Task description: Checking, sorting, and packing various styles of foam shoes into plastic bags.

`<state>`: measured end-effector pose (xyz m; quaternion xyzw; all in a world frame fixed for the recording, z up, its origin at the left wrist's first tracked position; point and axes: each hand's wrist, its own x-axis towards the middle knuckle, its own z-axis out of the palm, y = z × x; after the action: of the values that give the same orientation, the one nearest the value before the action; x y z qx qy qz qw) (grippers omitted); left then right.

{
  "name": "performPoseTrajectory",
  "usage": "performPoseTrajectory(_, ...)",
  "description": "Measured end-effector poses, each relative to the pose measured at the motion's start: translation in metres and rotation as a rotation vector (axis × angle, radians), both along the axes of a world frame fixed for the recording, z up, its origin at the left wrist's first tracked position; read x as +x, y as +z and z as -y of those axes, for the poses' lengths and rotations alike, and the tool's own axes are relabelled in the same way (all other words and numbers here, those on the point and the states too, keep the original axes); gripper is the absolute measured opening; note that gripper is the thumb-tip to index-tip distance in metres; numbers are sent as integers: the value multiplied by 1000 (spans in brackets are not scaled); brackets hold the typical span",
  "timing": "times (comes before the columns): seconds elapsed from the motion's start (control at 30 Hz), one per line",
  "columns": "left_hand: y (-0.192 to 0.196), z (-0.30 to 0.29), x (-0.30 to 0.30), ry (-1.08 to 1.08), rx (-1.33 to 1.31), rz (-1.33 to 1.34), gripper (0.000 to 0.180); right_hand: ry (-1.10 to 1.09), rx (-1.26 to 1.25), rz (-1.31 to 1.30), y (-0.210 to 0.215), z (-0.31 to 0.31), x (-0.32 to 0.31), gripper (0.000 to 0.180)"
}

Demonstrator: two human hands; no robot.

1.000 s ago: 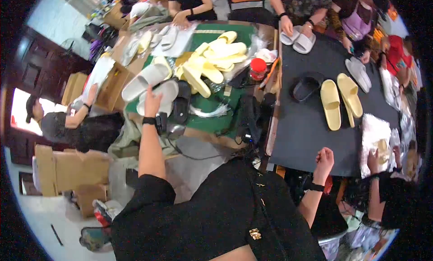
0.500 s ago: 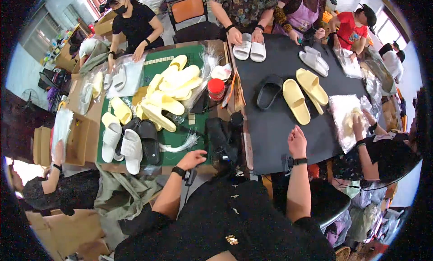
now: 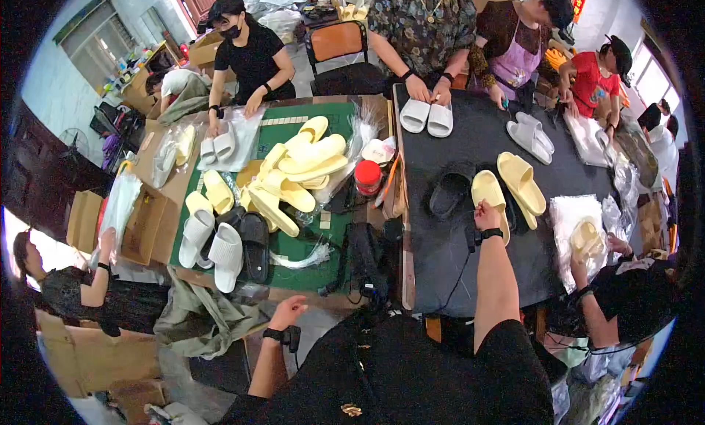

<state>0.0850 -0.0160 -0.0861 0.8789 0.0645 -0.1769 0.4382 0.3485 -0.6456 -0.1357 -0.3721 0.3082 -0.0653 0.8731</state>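
Note:
My right hand (image 3: 486,215) is at the near part of a yellow slipper (image 3: 487,188) on the black table, its fingers closed at the slipper's left edge. Just right of that lies a second yellow slipper (image 3: 521,186), and to the left a black slipper (image 3: 449,192). My left hand (image 3: 286,312) hovers in front of the green mat's near edge, fingers apart and holding nothing. Nearest to it on the mat are a white ribbed slipper (image 3: 227,257) and a black slipper (image 3: 255,247).
Yellow slippers (image 3: 312,155) are heaped on the green mat (image 3: 294,274). A red-lidded jar (image 3: 368,178) and a black bag (image 3: 363,252) stand near the seam between tables. Co-workers handle white slippers (image 3: 427,118) across the table and a yellow slipper (image 3: 587,238) at right.
My right hand has moved forward onto the yellow slipper. My left hand has drawn back from the mat's edge. The whole view has shifted, with the tables lower in it.

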Motion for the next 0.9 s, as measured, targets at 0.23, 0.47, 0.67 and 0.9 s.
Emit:
performPoseTrajectory(0.23, 15, 54, 21, -153, -22, -124, 30, 225, -336, 62, 103, -60, -128, 21)
performPoseTrajectory(0.47, 23, 129, 93, -471, -44, 139, 29, 705, -651, -243, 121, -45, -251, 12)
performPoseTrajectory(0.67, 70, 188, 108, -641, 47, 143, 34, 1008, -1009, -179, 105, -62, -273, 11)
performPoseTrajectory(0.9, 68, 259, 126, -942, 57, 383, 43, 844, -1326, -192, 95, -80, -272, 26)
